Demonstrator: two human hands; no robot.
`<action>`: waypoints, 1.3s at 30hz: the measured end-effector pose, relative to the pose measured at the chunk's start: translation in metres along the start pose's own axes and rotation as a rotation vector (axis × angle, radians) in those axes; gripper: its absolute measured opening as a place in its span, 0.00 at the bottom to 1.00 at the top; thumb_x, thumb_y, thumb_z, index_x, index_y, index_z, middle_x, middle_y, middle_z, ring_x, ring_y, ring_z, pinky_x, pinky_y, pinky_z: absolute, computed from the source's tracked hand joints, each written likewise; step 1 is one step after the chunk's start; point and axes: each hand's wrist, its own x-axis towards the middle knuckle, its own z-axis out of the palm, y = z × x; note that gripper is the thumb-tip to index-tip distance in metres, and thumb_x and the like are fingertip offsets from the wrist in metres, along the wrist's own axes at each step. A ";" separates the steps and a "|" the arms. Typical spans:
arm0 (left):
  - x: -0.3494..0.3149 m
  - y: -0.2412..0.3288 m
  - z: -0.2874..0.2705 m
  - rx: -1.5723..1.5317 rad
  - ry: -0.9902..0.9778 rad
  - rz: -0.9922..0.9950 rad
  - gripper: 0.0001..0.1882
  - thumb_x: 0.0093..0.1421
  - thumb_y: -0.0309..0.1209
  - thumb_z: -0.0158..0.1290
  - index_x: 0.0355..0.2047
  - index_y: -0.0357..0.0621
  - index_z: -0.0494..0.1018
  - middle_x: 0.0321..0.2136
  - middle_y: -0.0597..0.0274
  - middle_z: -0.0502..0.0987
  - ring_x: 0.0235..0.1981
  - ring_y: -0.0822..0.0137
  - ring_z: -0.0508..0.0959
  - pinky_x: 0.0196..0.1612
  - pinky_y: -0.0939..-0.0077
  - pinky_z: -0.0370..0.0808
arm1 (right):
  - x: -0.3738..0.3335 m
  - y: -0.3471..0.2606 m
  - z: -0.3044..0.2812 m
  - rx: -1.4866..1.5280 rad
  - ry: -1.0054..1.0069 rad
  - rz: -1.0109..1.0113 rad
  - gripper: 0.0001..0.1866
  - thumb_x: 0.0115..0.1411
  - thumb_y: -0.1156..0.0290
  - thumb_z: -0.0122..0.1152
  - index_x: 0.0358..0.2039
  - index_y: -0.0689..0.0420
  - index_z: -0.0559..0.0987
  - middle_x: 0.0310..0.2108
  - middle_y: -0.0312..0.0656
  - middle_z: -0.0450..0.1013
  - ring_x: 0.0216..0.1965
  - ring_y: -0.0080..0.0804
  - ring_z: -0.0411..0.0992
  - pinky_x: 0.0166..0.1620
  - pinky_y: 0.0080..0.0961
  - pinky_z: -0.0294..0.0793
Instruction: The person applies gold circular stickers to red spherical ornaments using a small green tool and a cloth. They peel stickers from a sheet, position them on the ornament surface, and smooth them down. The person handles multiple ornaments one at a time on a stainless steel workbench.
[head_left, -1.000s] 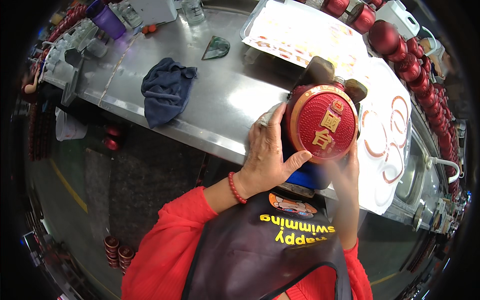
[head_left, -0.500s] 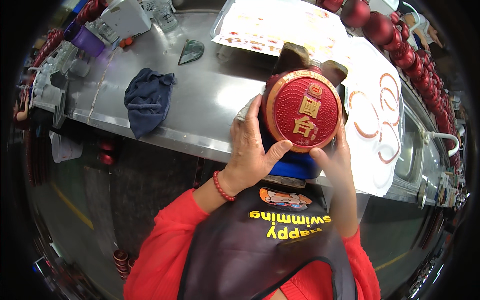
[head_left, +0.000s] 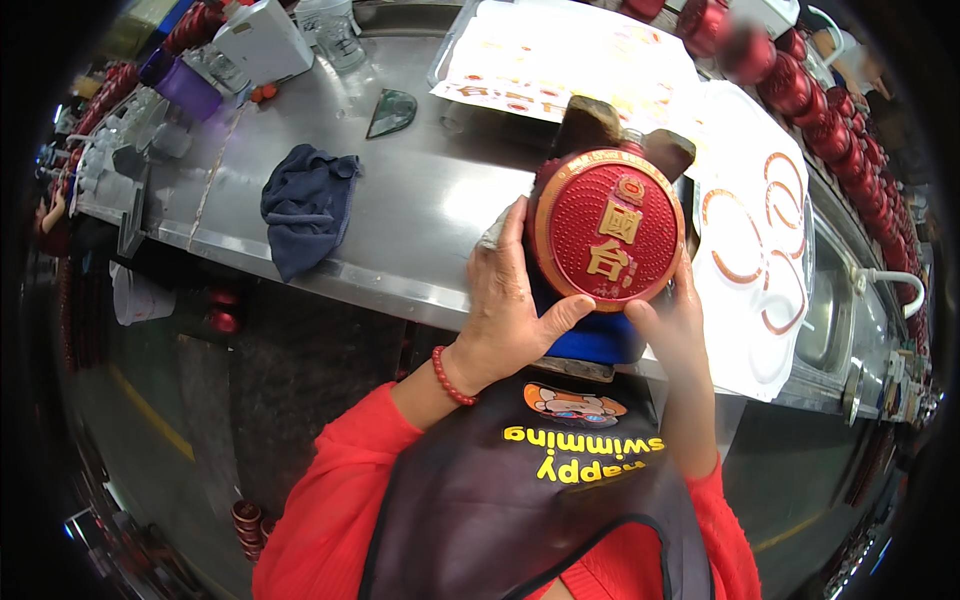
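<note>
A round, flat red bottle (head_left: 612, 230) with a gold rim and raised gold characters faces up toward me. Its short neck points away, between two dark, worn blocks (head_left: 668, 155) of a holder. Beneath its near side a blue pad (head_left: 595, 343) shows. Around the left edge of the bottle curls my left hand (head_left: 505, 305), thumb on the lower rim; something whitish shows beside its fingers. My right hand (head_left: 678, 325) clasps the opposite edge, its thumb close to the other one. The bottle's underside is hidden.
On the steel bench (head_left: 420, 200) lie a dark blue cloth (head_left: 308, 210) and a green glassy piece (head_left: 391, 113). White sheets with red-gold decals (head_left: 733, 245) spread at right, before a sink (head_left: 825, 310). Red bottles (head_left: 800, 90) line the far right. A purple cup (head_left: 180, 85) stands far left.
The whole view has shifted slightly, with bench items sitting a little lower and to the right. Both hands keep their hold on the bottle, which stays in the holder.
</note>
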 end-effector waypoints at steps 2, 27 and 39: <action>-0.001 0.000 -0.002 0.027 -0.036 -0.027 0.61 0.59 0.57 0.64 0.73 0.28 0.41 0.65 0.36 0.61 0.66 0.45 0.63 0.68 0.51 0.55 | 0.000 0.001 0.001 0.037 0.009 -0.006 0.52 0.55 0.49 0.73 0.70 0.67 0.60 0.68 0.58 0.61 0.71 0.50 0.57 0.72 0.43 0.53; -0.001 0.000 -0.004 -0.061 -0.027 -0.045 0.55 0.64 0.58 0.58 0.72 0.27 0.44 0.66 0.33 0.58 0.68 0.43 0.59 0.70 0.49 0.53 | -0.002 -0.002 0.003 0.096 0.001 0.067 0.54 0.56 0.46 0.73 0.70 0.67 0.58 0.65 0.53 0.62 0.68 0.43 0.61 0.70 0.39 0.56; 0.001 -0.002 -0.003 -0.071 -0.015 -0.038 0.55 0.64 0.60 0.56 0.71 0.27 0.45 0.64 0.33 0.59 0.67 0.42 0.60 0.69 0.48 0.53 | -0.001 -0.008 0.004 0.102 0.003 0.094 0.55 0.56 0.46 0.73 0.72 0.67 0.57 0.65 0.54 0.62 0.68 0.44 0.61 0.70 0.40 0.56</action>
